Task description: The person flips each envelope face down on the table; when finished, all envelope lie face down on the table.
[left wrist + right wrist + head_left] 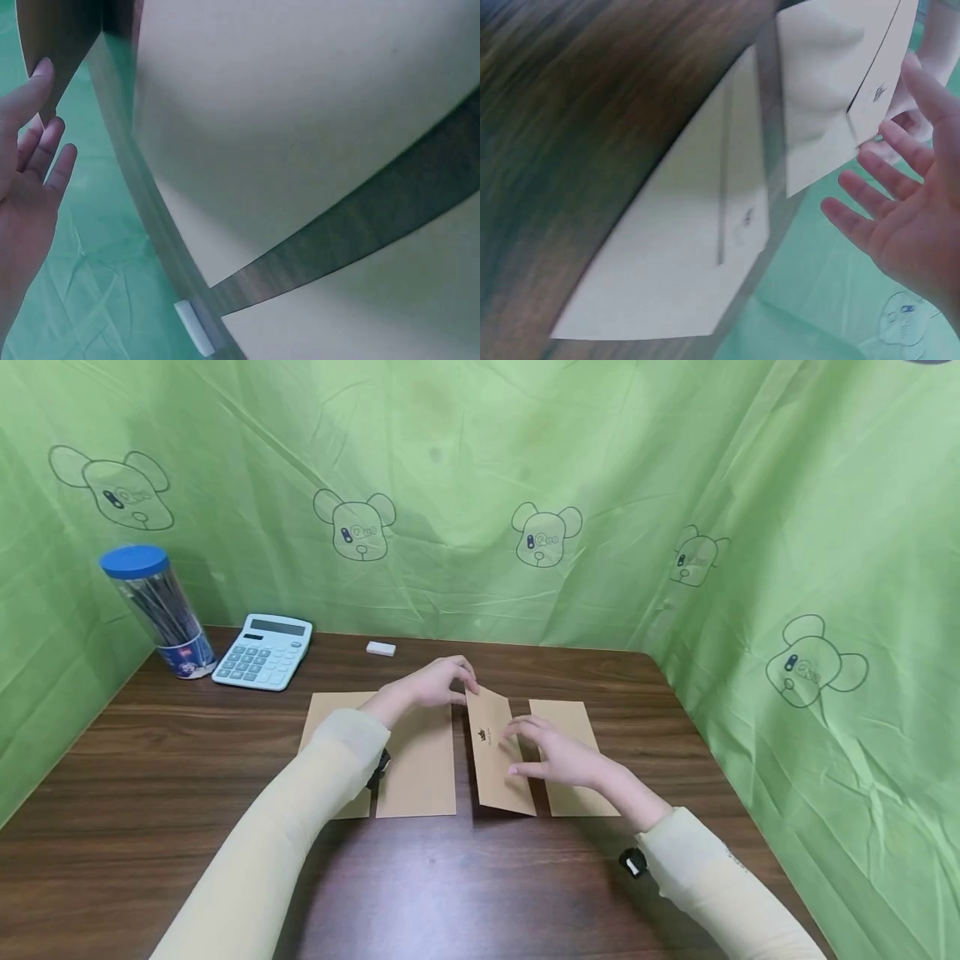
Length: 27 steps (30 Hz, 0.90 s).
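Four brown paper cards stand in a row on the dark wood-grained tabletop (187, 752), seen from behind the seated person's reach. The third from the person's left, the raised card (491, 781), stands tilted up off the surface and bears a small dark crown print (483, 735). The left hand (438, 681) pinches this card at its far left corner, thumb on one face and fingers on the other. The right hand (555, 752) is spread, its fingers parted beside the same card's printed face; whether the fingertips touch it cannot be told. Beneath this hand, the far-right card (572, 718) lies flat, partly covered from above. To the left, the second card (420, 768) lies flat, just beside the far-left card (324, 707), which the left sleeve (262, 835) crosses. Behind the row is a white block (381, 649); farther left are a pale blue calculator (262, 652) and, just beside it, a leaning clear canister (161, 610) with a blue lid, holding thin dark sticks. A green cloth (450, 452), printed with bear heads, hangs behind and along both sides.
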Each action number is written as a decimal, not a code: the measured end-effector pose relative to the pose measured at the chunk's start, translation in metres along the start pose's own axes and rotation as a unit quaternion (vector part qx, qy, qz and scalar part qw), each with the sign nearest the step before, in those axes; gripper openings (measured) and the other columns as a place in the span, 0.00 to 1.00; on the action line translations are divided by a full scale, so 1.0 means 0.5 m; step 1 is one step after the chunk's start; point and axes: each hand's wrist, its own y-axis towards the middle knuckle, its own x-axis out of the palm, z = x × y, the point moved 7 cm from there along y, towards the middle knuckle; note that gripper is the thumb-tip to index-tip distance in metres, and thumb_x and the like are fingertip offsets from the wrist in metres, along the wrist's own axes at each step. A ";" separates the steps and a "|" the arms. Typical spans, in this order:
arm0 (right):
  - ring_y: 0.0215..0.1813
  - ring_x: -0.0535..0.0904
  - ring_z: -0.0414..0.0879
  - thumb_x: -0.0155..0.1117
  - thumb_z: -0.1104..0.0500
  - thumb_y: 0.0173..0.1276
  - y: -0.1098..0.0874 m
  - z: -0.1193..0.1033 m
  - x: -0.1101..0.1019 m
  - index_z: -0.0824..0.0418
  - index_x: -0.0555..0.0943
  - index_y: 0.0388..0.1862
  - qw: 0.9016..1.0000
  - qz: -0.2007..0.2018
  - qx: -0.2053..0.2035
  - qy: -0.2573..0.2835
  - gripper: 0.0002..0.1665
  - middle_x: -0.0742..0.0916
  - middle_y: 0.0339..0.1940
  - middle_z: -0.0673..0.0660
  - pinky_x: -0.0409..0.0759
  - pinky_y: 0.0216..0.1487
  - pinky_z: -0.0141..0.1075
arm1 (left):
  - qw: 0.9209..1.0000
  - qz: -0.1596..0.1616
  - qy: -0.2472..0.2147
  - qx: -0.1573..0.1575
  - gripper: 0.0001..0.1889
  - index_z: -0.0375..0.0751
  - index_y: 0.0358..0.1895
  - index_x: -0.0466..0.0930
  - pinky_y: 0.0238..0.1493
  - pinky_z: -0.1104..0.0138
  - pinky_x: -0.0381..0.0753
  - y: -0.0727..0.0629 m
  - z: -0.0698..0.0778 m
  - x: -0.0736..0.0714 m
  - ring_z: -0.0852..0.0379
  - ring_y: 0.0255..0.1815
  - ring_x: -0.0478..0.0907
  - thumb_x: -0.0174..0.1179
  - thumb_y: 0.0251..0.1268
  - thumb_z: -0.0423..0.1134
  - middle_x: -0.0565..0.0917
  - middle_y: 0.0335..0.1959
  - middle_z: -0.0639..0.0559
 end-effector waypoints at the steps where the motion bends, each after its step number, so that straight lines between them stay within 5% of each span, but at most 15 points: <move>1: 0.65 0.68 0.53 0.68 0.48 0.60 0.002 -0.007 -0.005 0.63 0.71 0.61 1.000 0.009 -0.005 0.000 0.34 0.74 0.62 0.59 0.65 0.66 0.48 | 1.000 0.003 -0.004 0.001 0.10 0.43 0.42 0.84 0.63 0.59 0.66 0.000 0.002 -0.005 0.51 0.55 0.72 0.67 0.55 0.35 0.75 0.50 0.48; 6: 0.61 0.74 0.51 0.64 0.46 0.64 0.009 -0.036 -0.027 0.60 0.72 0.60 0.999 0.042 -0.003 0.017 0.30 0.78 0.59 0.55 0.70 0.62 0.46 | 1.000 0.022 -0.004 0.014 0.06 0.43 0.39 0.85 0.60 0.60 0.69 0.004 0.015 -0.025 0.52 0.52 0.73 0.66 0.57 0.36 0.76 0.48 0.48; 14: 0.53 0.80 0.55 0.64 0.50 0.64 0.020 -0.060 -0.037 0.62 0.70 0.62 0.993 0.038 0.038 0.106 0.31 0.78 0.59 0.60 0.80 0.51 0.45 | 0.999 0.036 0.003 0.029 0.06 0.42 0.37 0.82 0.53 0.62 0.71 0.019 0.035 -0.044 0.54 0.46 0.73 0.65 0.59 0.38 0.77 0.42 0.51; 19: 0.53 0.80 0.52 0.65 0.55 0.64 0.025 -0.070 -0.055 0.61 0.71 0.60 0.992 0.049 0.046 0.110 0.27 0.78 0.59 0.60 0.80 0.51 0.42 | 0.999 0.039 0.016 0.025 0.05 0.45 0.35 0.81 0.50 0.62 0.71 0.030 0.047 -0.062 0.55 0.43 0.72 0.65 0.58 0.39 0.77 0.38 0.52; 27: 0.23 0.79 0.39 0.63 0.61 0.63 0.029 -0.068 -0.077 0.61 0.74 0.56 0.995 0.050 0.059 0.070 0.21 0.82 0.48 0.61 0.80 0.31 0.34 | 0.999 0.028 0.015 0.025 0.06 0.46 0.34 0.78 0.51 0.63 0.71 0.043 0.076 -0.086 0.56 0.42 0.72 0.64 0.60 0.42 0.77 0.37 0.52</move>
